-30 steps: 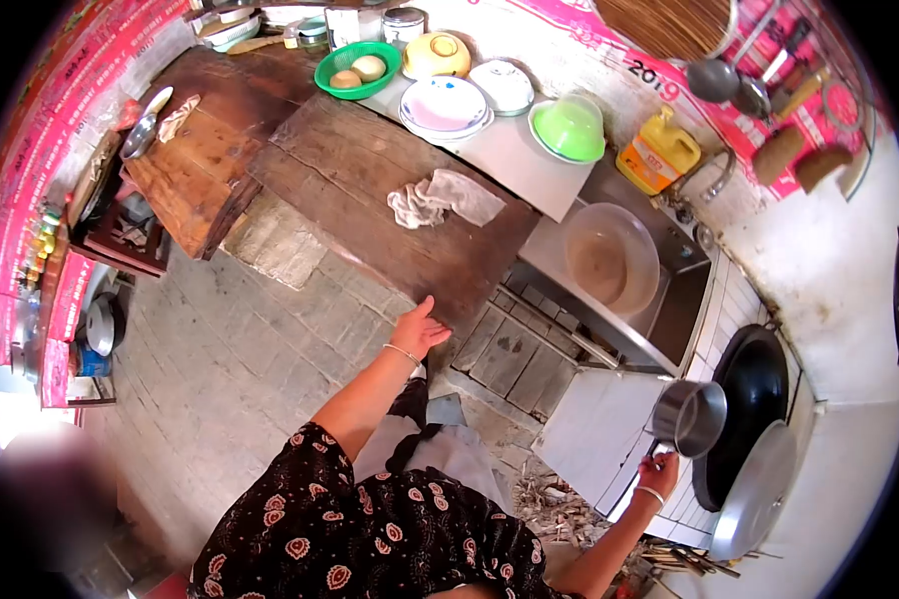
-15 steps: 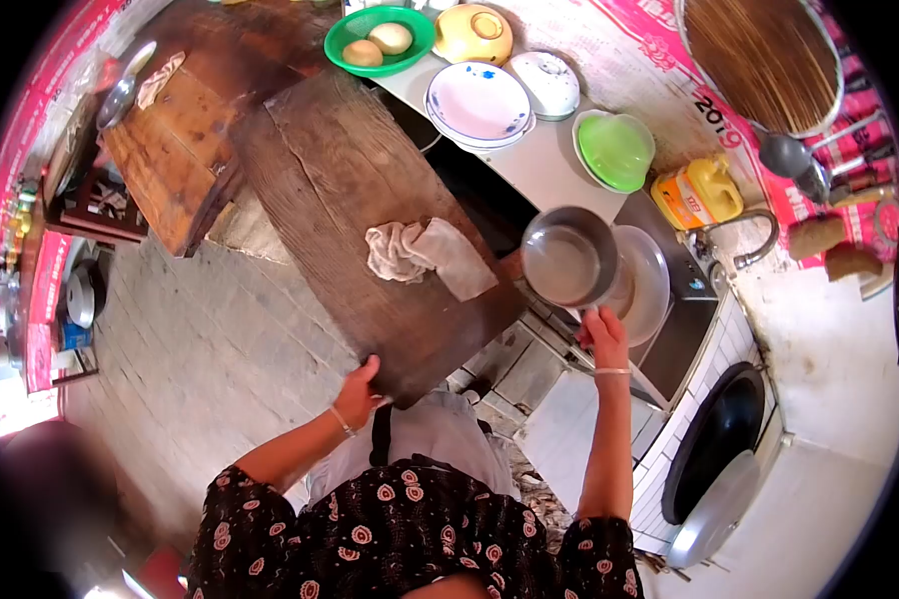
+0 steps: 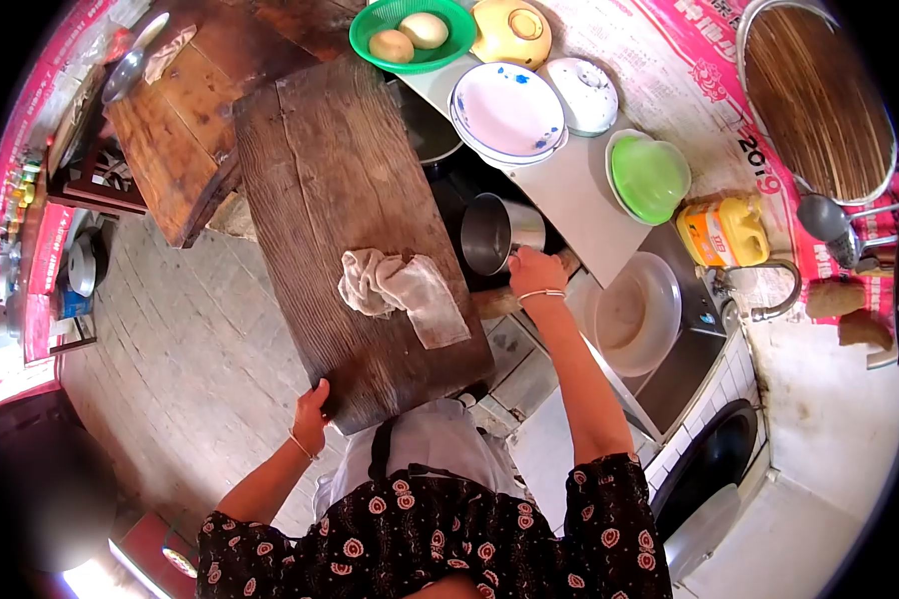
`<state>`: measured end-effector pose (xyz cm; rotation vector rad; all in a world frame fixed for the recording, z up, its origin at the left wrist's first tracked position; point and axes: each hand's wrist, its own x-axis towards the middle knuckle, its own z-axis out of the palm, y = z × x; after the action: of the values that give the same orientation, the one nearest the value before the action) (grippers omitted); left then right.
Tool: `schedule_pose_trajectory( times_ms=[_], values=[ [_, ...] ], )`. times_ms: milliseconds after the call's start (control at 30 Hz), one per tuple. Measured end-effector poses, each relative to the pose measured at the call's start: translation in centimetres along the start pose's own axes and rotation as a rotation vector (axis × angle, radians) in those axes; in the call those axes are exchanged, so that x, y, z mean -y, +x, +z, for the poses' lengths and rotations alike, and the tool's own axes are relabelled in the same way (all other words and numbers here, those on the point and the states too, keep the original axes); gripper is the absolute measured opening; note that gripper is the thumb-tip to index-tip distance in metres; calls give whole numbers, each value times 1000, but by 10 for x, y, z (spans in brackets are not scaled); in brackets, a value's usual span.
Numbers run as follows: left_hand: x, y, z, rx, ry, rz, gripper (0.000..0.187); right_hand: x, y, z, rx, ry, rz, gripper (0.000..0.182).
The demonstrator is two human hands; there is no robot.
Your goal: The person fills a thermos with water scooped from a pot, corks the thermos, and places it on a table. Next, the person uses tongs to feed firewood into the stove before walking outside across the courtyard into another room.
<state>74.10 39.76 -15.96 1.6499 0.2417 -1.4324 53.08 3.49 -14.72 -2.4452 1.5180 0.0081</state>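
Note:
A metal pot (image 3: 502,233) is tilted on its side over the dark opening beside the wooden board, its mouth facing left. My right hand (image 3: 536,274) is closed around its handle. My left hand (image 3: 312,417) holds the near left corner of the dark wooden board (image 3: 340,160), thumb on top; its other fingers are mostly hidden. A crumpled damp cloth (image 3: 405,290) lies on the board. Right of the pot, a translucent basin (image 3: 637,314) with cloudy water sits in the sink (image 3: 681,374).
Along the counter (image 3: 579,205) stand a green basket (image 3: 440,50), a yellow bowl (image 3: 510,32), white plates (image 3: 507,112) and a green bowl (image 3: 649,178). A yellow jug (image 3: 724,232) is near the faucet (image 3: 779,290). A dark wok (image 3: 709,454) lies at the lower right.
My right hand has carried the pot left and down, away from above the basin, and tipped it sideways. My left hand and the board appear slightly farther left in view.

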Motion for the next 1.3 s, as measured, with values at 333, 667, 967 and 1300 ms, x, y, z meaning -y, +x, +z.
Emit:
schedule_pose_trajectory(
  times_ms=[333, 667, 967, 1300],
  values=[
    [-9, -6, 9, -16, 2, 14, 44, 42, 40, 32, 183, -231, 107, 15],
    [-2, 3, -5, -17, 67, -48, 42, -39, 30, 69, 255, 924, 400, 20],
    [-8, 4, 9, -11, 13, 28, 33, -54, -17, 17, 274, 1607, 421, 17],
    [-6, -3, 30, 416, 40, -167, 54, -92, -176, -54, -147, 1866, 510, 20]
  ],
)
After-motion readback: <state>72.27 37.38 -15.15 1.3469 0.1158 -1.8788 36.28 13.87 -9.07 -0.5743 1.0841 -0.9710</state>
